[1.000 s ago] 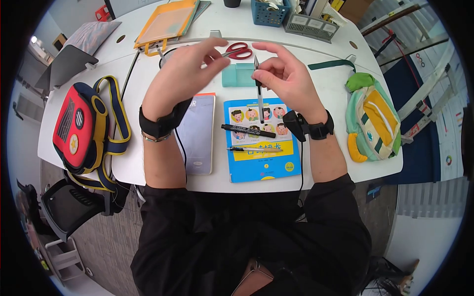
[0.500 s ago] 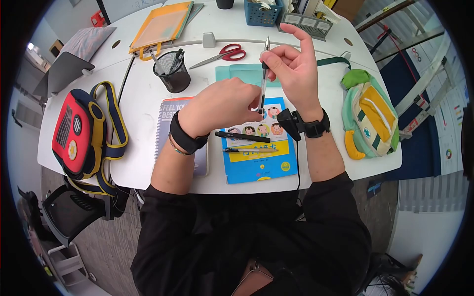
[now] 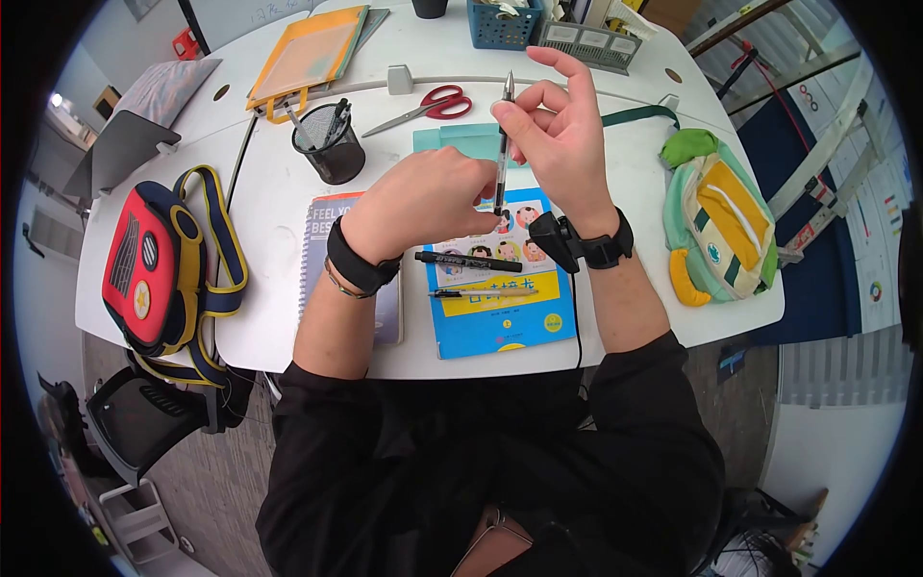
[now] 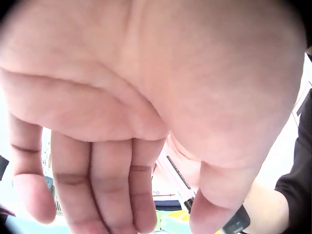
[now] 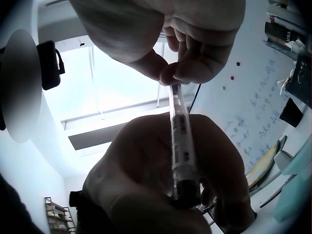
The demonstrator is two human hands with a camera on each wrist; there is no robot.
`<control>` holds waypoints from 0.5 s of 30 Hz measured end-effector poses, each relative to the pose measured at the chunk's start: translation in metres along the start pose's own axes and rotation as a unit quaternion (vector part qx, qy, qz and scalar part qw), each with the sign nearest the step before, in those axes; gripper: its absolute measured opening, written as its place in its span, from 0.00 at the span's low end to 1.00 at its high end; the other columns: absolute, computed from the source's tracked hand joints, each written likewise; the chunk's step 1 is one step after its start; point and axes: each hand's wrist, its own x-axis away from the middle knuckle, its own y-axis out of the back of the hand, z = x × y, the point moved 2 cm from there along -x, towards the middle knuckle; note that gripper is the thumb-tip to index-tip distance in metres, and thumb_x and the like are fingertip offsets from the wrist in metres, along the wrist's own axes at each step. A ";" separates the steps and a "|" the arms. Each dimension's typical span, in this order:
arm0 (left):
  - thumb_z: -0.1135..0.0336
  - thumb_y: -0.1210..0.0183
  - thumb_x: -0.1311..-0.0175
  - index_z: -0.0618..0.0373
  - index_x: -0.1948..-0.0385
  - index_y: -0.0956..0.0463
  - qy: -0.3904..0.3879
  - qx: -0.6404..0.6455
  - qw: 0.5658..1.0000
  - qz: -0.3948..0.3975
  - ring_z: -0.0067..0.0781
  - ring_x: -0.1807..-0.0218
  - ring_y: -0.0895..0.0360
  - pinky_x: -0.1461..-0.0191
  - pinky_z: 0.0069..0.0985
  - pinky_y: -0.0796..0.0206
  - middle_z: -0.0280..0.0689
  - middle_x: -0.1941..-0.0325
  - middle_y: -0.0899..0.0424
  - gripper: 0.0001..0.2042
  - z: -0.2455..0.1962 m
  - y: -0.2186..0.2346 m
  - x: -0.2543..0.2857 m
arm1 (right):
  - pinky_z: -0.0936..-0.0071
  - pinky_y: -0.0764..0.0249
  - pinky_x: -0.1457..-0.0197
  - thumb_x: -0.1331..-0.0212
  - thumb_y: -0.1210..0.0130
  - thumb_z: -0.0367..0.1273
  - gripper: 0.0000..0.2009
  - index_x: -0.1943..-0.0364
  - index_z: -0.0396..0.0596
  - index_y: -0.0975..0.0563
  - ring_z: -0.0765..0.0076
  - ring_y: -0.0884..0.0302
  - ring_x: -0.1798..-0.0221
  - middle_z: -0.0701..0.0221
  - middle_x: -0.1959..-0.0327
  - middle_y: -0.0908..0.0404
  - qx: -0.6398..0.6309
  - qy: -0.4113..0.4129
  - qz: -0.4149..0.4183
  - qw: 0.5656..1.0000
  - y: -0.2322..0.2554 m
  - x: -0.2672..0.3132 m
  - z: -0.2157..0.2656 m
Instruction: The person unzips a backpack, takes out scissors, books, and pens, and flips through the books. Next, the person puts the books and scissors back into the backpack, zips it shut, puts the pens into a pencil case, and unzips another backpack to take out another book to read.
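My right hand [image 3: 567, 144] pinches a clear-barreled pen [image 3: 503, 163] near its tip, holding it almost upright with the tip up. My left hand [image 3: 418, 197] is beside the pen's lower end, its thumb and forefinger apart on either side. In the left wrist view, the long fingers [image 4: 109, 190] hang down and the pen [image 4: 178, 175] shows in the gap next to the thumb. The right wrist view shows the dark end of the pen just over the left hand. Below lie a black marker [image 3: 468, 261] and another pen [image 3: 481, 292] on a blue book [image 3: 510, 332].
A spiral notebook [image 3: 320, 255] lies left of the book. Behind are a mesh pen cup [image 3: 336, 159], red-handled scissors [image 3: 418, 111] and a teal case [image 3: 433, 141]. A red bag [image 3: 135, 264] stands at the left, a green backpack [image 3: 721, 221] at the right.
My left hand has come down from in front of the pen cup to the pen's lower end. My right hand has lifted the pen slightly. Over the last half second, both hands barely move.
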 end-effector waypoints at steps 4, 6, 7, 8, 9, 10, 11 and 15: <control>0.57 0.33 0.49 0.63 0.68 0.25 -0.005 0.036 0.999 -0.013 0.45 0.69 0.18 0.64 0.34 0.27 0.44 0.73 0.16 0.18 0.002 0.003 0.001 | 0.86 0.31 0.76 0.42 0.41 0.22 0.29 0.39 0.43 0.42 0.82 0.27 0.76 0.70 0.71 0.23 0.001 0.012 -0.018 1.000 -0.001 0.001 0.000; 0.58 0.33 0.46 0.62 0.67 0.27 -0.029 0.115 0.992 -0.046 0.44 0.70 0.18 0.65 0.32 0.28 0.45 0.73 0.17 0.17 0.002 0.007 0.003 | 0.85 0.30 0.75 0.43 0.41 0.21 0.29 0.38 0.42 0.42 0.82 0.26 0.76 0.69 0.70 0.23 0.000 0.011 -0.027 1.000 -0.001 0.001 0.002; 0.58 0.33 0.46 0.62 0.67 0.27 -0.024 0.113 0.992 -0.047 0.44 0.70 0.18 0.65 0.32 0.28 0.45 0.73 0.17 0.17 0.001 0.010 0.004 | 0.85 0.29 0.74 0.43 0.41 0.21 0.30 0.38 0.42 0.43 0.81 0.25 0.75 0.68 0.70 0.22 0.001 0.009 -0.039 0.999 -0.001 0.002 0.003; 0.59 0.34 0.44 0.62 0.67 0.26 -0.016 0.131 0.989 -0.065 0.43 0.70 0.18 0.66 0.31 0.28 0.45 0.74 0.17 0.15 0.001 0.014 0.004 | 0.85 0.29 0.74 0.43 0.41 0.21 0.30 0.38 0.42 0.43 0.81 0.25 0.75 0.68 0.70 0.22 -0.002 0.009 -0.036 0.999 -0.002 0.002 0.004; 0.61 0.36 0.42 0.63 0.67 0.26 -0.008 0.147 0.986 -0.084 0.42 0.71 0.18 0.66 0.30 0.28 0.45 0.74 0.17 0.14 0.002 0.017 0.005 | 0.84 0.28 0.74 0.43 0.42 0.21 0.30 0.37 0.42 0.43 0.80 0.25 0.75 0.68 0.70 0.22 -0.003 0.017 -0.044 0.999 -0.003 0.002 0.005; 0.61 0.36 0.42 0.63 0.67 0.26 -0.004 0.146 0.986 -0.085 0.42 0.71 0.18 0.66 0.30 0.28 0.45 0.74 0.17 0.14 0.005 0.018 0.004 | 0.83 0.27 0.74 0.43 0.42 0.21 0.31 0.37 0.42 0.44 0.79 0.24 0.75 0.67 0.70 0.22 -0.003 0.025 -0.052 0.998 -0.003 0.002 0.006; 0.64 0.37 0.41 0.63 0.66 0.25 -0.016 0.145 0.980 -0.133 0.41 0.71 0.18 0.67 0.29 0.29 0.44 0.74 0.17 0.12 0.008 0.020 0.004 | 0.83 0.25 0.71 0.43 0.42 0.21 0.32 0.35 0.42 0.45 0.78 0.22 0.73 0.66 0.68 0.21 -0.003 0.034 -0.037 0.999 -0.003 0.003 0.004; 0.67 0.38 0.41 0.63 0.64 0.23 -0.029 0.126 0.972 -0.198 0.36 0.71 0.19 0.67 0.26 0.29 0.42 0.72 0.17 0.09 0.015 0.032 0.010 | 0.82 0.22 0.66 0.45 0.39 0.22 0.35 0.35 0.42 0.45 0.77 0.20 0.68 0.66 0.67 0.19 -0.014 0.034 -0.007 0.999 -0.014 0.005 -0.003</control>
